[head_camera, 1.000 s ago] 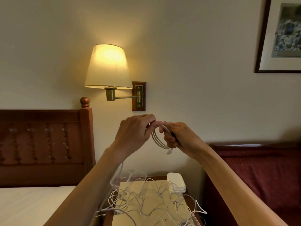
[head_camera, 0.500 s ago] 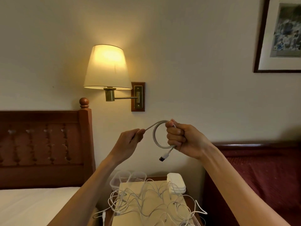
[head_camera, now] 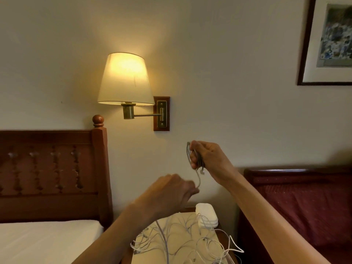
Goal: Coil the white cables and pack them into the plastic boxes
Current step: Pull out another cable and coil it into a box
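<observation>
Up high, right hand gripping coiled cable, left hand pinching its tail

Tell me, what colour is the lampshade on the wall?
The lampshade is cream white, glowing warm yellow. The head view shows it.

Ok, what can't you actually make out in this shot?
Head view only:
- Left hand: motion-blurred, so its grip on the cable tail is unclear.
- Coiled cable: loop count hidden inside the right hand.
- Loose cables: cut off by the bottom edge.
- Plastic boxes: none clearly visible.
</observation>
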A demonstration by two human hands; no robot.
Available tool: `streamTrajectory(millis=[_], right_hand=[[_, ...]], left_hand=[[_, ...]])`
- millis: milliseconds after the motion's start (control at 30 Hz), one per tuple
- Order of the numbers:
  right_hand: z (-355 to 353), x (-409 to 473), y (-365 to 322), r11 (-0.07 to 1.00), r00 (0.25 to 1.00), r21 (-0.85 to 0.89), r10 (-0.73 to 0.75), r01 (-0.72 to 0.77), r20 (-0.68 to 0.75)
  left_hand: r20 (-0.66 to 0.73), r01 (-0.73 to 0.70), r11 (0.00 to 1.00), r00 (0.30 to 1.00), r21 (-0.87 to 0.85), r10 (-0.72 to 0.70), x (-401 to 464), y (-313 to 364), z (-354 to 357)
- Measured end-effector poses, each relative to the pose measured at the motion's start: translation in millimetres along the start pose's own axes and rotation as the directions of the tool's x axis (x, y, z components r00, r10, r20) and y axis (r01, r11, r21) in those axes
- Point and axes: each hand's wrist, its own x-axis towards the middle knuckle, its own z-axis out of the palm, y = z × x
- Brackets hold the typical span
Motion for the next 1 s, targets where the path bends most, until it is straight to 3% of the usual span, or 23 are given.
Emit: streamTrajectory(millis=[67, 133, 300, 433, 533, 667, 800, 1000], right_hand=[[7, -4, 7, 0.984, 0.998, -0.165, -0.061, 0.061, 0.005], [7, -8, 11, 0.972, 0.995, -0.217, -0.09, 0.096, 0.035], [6, -12, 13, 0.976, 0.995, -0.209, -0.039, 0.058, 0.096], [8, -12, 8, 0.99, 0.99, -0.142, 0.03, -0.01, 0.138], [6, -12, 4, 0.994, 0.982, -0.075, 0.09, -0.078, 0.164], [2, -14, 3, 0.985, 0.96, 0.022, 0.163, -0.172, 0.227], [-1, -16, 4, 0.938, 0.932, 0.203, 0.217, -0.282, 0.292], [2, -21, 8, 0.742, 0.866, 0.522, 0.158, -0.422, 0.474]], left_hand=[[-0.191, -0.043, 0.998, 0.98, 0.041, 0.05, 7, 3, -17], [-0.357, -0.061, 0.996, 0.931, 0.06, 0.078, 9, -1, -27], [-0.46, -0.039, 0.999, 0.887, 0.025, 0.046, 18, -27, -29], [-0.415, -0.004, 0.99, 0.908, -0.142, -0.056, 26, -46, -24], [-0.368, 0.035, 0.915, 0.909, -0.403, -0.197, 27, -50, -17], [-0.108, 0.112, 0.721, 0.962, -0.684, -0.252, 24, -45, -12], [0.082, 0.18, 0.408, 0.966, -0.895, -0.246, 17, -40, -14], [0.021, 0.171, 0.408, 0.938, -0.897, -0.347, 26, -30, -9]])
